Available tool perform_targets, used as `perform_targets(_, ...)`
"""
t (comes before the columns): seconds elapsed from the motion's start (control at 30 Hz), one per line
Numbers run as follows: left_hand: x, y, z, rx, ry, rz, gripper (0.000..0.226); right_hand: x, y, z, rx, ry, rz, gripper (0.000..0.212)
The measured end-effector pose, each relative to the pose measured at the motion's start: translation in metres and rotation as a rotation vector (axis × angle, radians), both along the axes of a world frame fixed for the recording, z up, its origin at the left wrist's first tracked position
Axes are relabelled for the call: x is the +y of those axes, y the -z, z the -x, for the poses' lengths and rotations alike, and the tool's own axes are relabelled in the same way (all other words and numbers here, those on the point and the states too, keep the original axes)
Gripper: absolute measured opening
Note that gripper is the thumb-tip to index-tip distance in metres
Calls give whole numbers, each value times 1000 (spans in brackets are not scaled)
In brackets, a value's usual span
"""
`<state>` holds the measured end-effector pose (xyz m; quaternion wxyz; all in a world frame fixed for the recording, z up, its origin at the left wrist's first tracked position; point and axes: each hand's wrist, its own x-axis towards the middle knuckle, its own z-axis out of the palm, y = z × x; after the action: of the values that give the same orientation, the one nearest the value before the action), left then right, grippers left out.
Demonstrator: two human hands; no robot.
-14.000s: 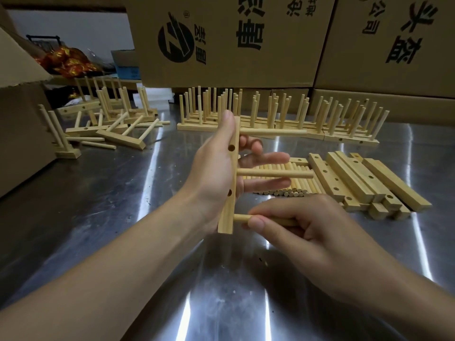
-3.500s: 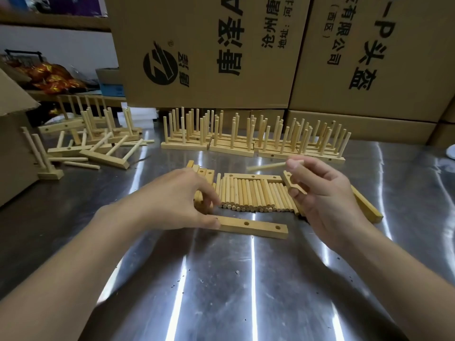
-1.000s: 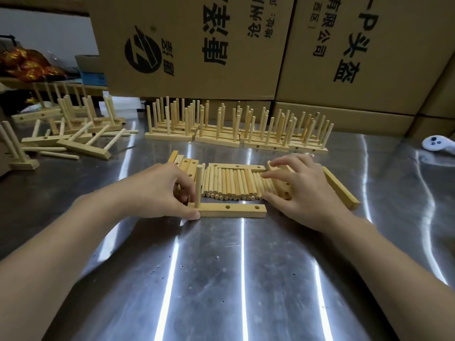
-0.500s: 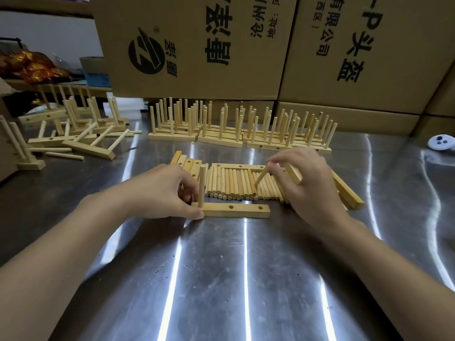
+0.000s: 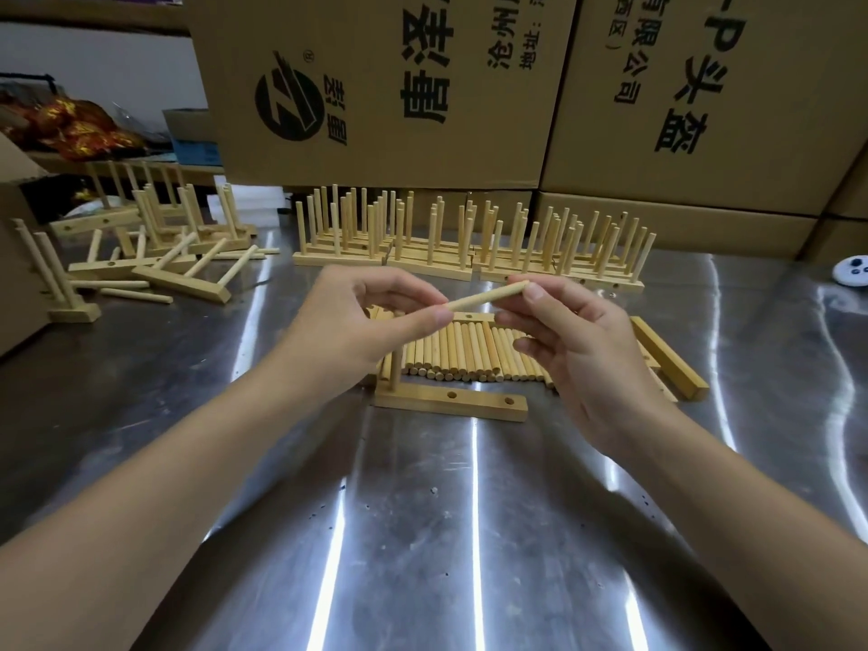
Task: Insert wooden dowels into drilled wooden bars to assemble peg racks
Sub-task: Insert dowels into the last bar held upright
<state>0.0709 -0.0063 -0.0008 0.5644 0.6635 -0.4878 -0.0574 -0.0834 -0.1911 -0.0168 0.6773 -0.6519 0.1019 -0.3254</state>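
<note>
Left hand (image 5: 357, 321) and right hand (image 5: 577, 340) each pinch an end of one dowel (image 5: 488, 298); the unheld bar (image 5: 451, 402) may skid if it enters crooked.

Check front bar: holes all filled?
No, partly. An upright dowel fills the left hole of the bar; its other two holes are empty.

Brushed steel table (image 5: 422, 533) with glare streaks, two large printed cardboard boxes (image 5: 375, 86) stacked behind, plain carton (image 5: 19, 256) at left edge, red-gold foil packets (image 5: 70, 129) beside blue box (image 5: 192, 143), small white device (image 5: 851, 277) far right
</note>
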Motion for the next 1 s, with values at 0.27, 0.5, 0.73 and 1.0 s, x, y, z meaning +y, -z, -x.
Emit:
perform_targets(0.27, -1, -1, 10, -52, -16, 59, 14, 20, 5, 4, 169, 102, 918, 23)
perform_targets(0.5, 3, -5, 8, -132, -8, -11, 47, 17, 9, -1, 187, 46, 833, 19)
perform_targets(0.73, 18, -6, -33, -224, 59, -545, 61, 6, 18, -2, 270, 37, 812, 16)
perform_targets(1.0, 5, 19, -36, -214, 24, -669, 21, 15, 16, -5, 328, -6, 884, 25)
